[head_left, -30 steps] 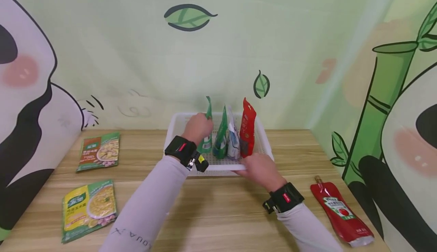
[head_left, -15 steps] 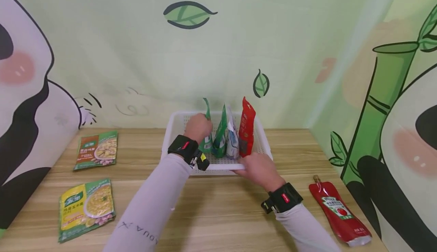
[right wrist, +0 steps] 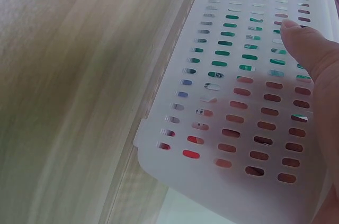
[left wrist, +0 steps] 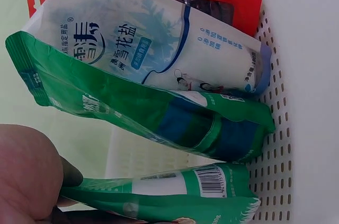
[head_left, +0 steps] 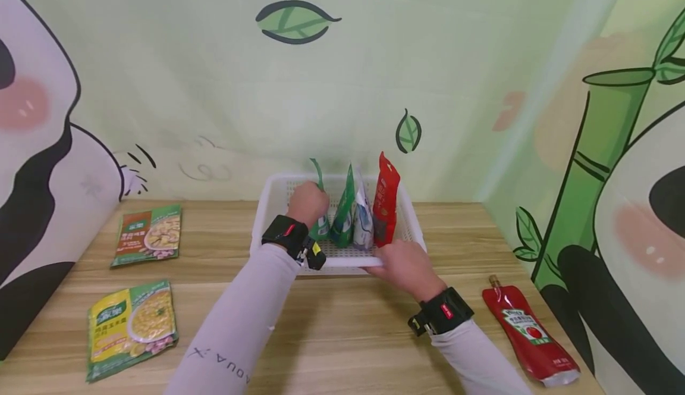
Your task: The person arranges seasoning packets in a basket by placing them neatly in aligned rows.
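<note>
A white perforated plastic basket [head_left: 342, 262] stands on the table with a row of packets upright inside. My left hand [head_left: 308, 203] reaches into its left side and pinches the upper part of the leftmost green packet [left wrist: 212, 187], which tilts left. Beside that packet stand another green packet [left wrist: 159, 113], a white salt bag [left wrist: 143, 44] and a red packet [head_left: 386, 201]. My right hand [head_left: 408, 267] grips the basket's front rim near the right corner. In the right wrist view its thumb [right wrist: 307, 46] lies against the outside of the perforated wall; its fingers are behind the wall.
Two flat soup-mix packets, a brown-and-green one [head_left: 147, 235] and a yellow-and-green one [head_left: 132, 329], lie on the table [head_left: 342, 335] at left. A red spouted ketchup pouch [head_left: 530, 335] lies at right. A printed cloth backdrop [head_left: 342, 97] rises behind the basket.
My left hand has shifted slightly left and down, and the top of the leftmost green packet has leaned left with it. My right hand keeps its hold on the basket rim.
</note>
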Action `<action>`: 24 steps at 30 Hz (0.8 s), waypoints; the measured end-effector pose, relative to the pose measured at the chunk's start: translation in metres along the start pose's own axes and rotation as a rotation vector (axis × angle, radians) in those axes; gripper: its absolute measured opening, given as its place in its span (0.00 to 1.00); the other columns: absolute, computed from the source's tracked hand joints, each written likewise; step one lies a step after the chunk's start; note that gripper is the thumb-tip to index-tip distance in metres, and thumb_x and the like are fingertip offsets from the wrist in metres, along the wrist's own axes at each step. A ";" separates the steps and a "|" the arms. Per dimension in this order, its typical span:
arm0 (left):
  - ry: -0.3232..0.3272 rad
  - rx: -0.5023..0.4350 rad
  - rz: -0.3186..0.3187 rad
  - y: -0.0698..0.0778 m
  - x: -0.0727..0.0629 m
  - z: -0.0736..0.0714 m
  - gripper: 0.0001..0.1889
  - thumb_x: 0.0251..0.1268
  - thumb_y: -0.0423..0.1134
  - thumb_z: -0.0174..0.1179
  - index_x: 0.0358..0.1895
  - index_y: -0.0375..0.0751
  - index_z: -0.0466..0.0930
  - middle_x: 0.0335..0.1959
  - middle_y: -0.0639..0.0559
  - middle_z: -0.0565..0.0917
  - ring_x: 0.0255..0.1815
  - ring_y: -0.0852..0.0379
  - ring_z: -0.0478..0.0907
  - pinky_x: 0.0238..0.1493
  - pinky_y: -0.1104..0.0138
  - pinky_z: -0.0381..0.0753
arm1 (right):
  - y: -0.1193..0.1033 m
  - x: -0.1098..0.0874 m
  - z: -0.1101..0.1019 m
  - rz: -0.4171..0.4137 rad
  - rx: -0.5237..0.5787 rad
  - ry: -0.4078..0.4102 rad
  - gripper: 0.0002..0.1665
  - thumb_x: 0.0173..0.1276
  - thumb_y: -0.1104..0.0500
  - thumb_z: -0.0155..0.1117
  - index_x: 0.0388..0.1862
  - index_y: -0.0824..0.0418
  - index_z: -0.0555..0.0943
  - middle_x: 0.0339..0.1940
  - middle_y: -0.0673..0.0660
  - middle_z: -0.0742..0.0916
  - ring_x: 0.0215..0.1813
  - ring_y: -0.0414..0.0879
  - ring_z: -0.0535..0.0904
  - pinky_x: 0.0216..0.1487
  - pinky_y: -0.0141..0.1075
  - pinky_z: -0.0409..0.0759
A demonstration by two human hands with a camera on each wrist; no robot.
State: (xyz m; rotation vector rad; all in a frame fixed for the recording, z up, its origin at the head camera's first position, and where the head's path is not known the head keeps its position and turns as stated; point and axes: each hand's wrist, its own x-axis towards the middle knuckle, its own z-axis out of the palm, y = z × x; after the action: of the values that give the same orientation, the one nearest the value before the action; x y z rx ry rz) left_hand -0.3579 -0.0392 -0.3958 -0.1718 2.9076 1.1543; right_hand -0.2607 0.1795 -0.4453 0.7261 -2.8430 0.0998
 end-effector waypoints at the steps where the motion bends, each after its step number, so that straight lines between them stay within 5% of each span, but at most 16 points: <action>1: -0.003 -0.004 0.002 0.000 0.000 0.001 0.14 0.73 0.34 0.47 0.24 0.41 0.71 0.24 0.48 0.75 0.23 0.52 0.71 0.23 0.64 0.66 | 0.000 0.000 0.000 0.000 -0.003 0.002 0.23 0.66 0.38 0.71 0.26 0.54 0.82 0.14 0.46 0.74 0.20 0.42 0.69 0.23 0.34 0.63; 8: -0.046 0.002 0.061 -0.003 -0.001 0.005 0.12 0.72 0.32 0.47 0.28 0.39 0.73 0.25 0.49 0.74 0.24 0.53 0.72 0.24 0.65 0.68 | 0.000 -0.001 0.001 0.027 0.006 -0.008 0.22 0.65 0.38 0.72 0.26 0.54 0.81 0.13 0.46 0.73 0.20 0.42 0.69 0.23 0.34 0.63; 16: -0.125 -0.007 0.049 -0.004 -0.011 0.006 0.09 0.75 0.34 0.47 0.38 0.36 0.77 0.34 0.45 0.79 0.31 0.51 0.75 0.29 0.64 0.71 | -0.001 0.000 -0.002 0.015 0.009 -0.019 0.24 0.66 0.38 0.70 0.20 0.52 0.78 0.12 0.45 0.72 0.19 0.42 0.68 0.23 0.34 0.61; 24: -0.163 0.014 0.058 -0.004 -0.017 0.008 0.14 0.73 0.36 0.51 0.25 0.42 0.73 0.25 0.49 0.79 0.24 0.55 0.73 0.25 0.66 0.69 | -0.002 0.000 -0.002 0.018 0.024 -0.030 0.22 0.66 0.39 0.71 0.23 0.53 0.81 0.12 0.46 0.73 0.19 0.42 0.69 0.23 0.34 0.62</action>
State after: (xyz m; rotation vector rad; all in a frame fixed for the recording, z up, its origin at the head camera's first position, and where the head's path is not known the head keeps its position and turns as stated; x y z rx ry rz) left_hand -0.3406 -0.0354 -0.4036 0.0073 2.7939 1.0987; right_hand -0.2595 0.1775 -0.4435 0.7121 -2.8819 0.1269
